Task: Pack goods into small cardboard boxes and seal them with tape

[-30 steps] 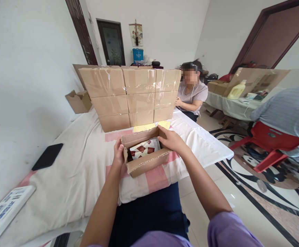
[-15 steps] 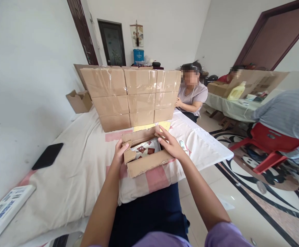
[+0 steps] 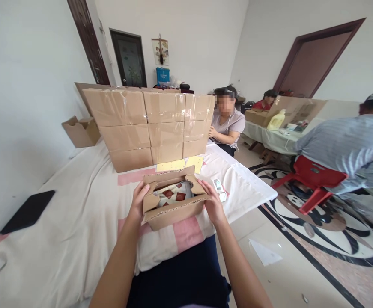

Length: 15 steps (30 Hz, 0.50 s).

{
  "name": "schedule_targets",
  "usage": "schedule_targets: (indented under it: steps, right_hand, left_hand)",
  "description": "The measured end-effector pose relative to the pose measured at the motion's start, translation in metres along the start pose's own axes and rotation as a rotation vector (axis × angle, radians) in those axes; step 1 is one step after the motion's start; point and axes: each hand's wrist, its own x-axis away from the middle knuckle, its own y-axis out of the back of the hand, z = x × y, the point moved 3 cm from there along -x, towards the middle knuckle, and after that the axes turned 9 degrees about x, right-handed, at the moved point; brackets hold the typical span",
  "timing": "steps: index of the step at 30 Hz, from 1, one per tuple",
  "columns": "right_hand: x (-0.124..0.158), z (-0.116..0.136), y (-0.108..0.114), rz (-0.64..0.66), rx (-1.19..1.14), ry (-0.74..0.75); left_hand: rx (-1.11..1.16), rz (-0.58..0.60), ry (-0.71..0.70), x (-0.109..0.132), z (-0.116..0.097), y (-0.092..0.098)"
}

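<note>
An open cardboard box (image 3: 176, 215) rests on the cloth-covered table in front of me. Inside it lies a whitish packet with dark red-brown squares (image 3: 176, 194); its lower part is hidden by the walls. My left hand (image 3: 138, 199) is closed round the box's left end, thumb over the edge. On the opposite end, my right hand (image 3: 212, 203) grips the outer side with the fingers along the flap. The short end flaps lean inward, while the front long flap tilts toward me. A small white item (image 3: 219, 190) lies just right of my right hand.
Behind the box stands a wall of taped cartons (image 3: 165, 124), with yellow sheets (image 3: 170, 165) at its foot. A black flat item (image 3: 28, 211) lies at left, near another open carton (image 3: 82, 131). Beyond the table sit a person (image 3: 228, 122) and another on a red chair (image 3: 314, 177).
My right hand has moved from over the right end flap to the box's outer right side. The small white item, partly covered before, shows fully. The view has swung right.
</note>
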Motion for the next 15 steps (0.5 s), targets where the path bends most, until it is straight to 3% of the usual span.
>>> schedule_targets:
  steps: [4,8,12,15]
  right_hand:
    - [0.002,0.013,-0.006,-0.003,0.238,0.073]
    - [-0.003,0.023,-0.016,-0.151,0.44,0.036]
    - [-0.007,0.018,-0.024,-0.251,0.438,0.014]
    - [-0.009,0.012,-0.026,-0.274,0.407,0.02]
  left_hand:
    - [0.015,-0.077,-0.003,0.001,0.008,0.007]
    - [0.027,-0.093,-0.006,-0.002,0.015,0.011]
    - [-0.022,-0.09,-0.021,-0.007,0.017,0.014]
    - [-0.096,0.015,-0.133,-0.008,0.012,0.01]
